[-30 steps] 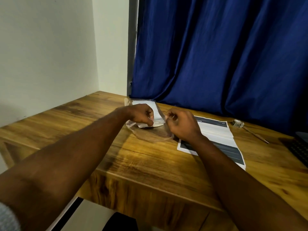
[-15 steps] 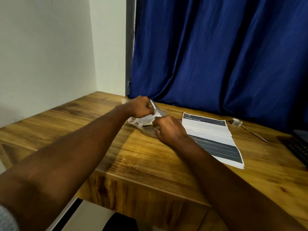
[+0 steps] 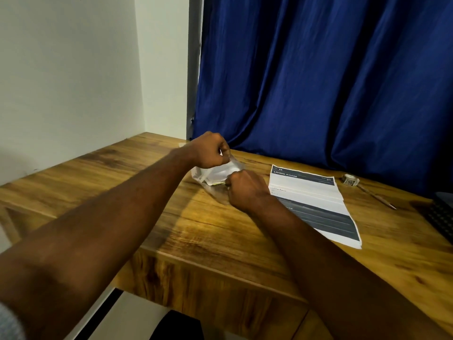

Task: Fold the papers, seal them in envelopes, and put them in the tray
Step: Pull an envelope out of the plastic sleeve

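Pinching the clear envelope [image 3: 235,164] at both ends, the left hand [image 3: 208,150] is gripping its upper edge and the right hand [image 3: 245,190] its lower, near the tabletop's [image 3: 147,192] back edge. Pulling unevenly is risking (my guess) tearing the film or crumpling the folded paper [image 3: 217,174] inside.

Bare wood of the table [image 3: 208,231] stretches from its near edge to the forearms and leftward to the wall [image 3: 68,82], open on that side. The blue curtain [image 3: 318,82] closes the back, hanging to the tabletop just behind the left hand [image 3: 208,150] and right hand [image 3: 245,190], which both grip the clear envelope [image 3: 220,171]. Rightward, a flat printed sheet [image 3: 316,204] lies just beside the right hand, with a tape roll [image 3: 351,179], pencil [image 3: 377,197] and keyboard [image 3: 441,217] beyond.
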The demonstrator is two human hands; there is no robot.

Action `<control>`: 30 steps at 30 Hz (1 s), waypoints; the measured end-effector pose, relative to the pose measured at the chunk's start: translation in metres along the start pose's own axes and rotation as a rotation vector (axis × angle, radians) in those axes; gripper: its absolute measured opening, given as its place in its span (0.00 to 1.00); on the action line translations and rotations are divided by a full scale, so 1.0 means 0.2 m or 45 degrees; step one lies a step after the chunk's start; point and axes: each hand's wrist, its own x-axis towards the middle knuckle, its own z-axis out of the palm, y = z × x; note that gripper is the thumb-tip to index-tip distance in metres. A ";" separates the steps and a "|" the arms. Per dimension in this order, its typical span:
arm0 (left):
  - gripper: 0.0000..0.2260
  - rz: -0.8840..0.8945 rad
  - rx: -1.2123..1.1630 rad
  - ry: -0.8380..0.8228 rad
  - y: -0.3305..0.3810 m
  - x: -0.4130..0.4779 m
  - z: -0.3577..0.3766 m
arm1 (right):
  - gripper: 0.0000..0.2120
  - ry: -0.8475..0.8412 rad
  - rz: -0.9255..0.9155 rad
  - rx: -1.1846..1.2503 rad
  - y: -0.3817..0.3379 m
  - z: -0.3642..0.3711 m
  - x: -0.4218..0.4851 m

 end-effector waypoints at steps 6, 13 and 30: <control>0.17 -0.178 0.146 -0.351 0.02 -0.01 -0.03 | 0.13 0.102 0.033 0.122 0.04 0.03 -0.03; 0.37 -0.350 0.287 -0.648 0.03 -0.02 -0.02 | 0.06 0.292 0.122 0.374 0.08 0.03 -0.03; 0.33 -0.337 0.231 -0.426 0.02 -0.11 0.11 | 0.07 0.510 -0.232 0.170 0.15 -0.07 -0.03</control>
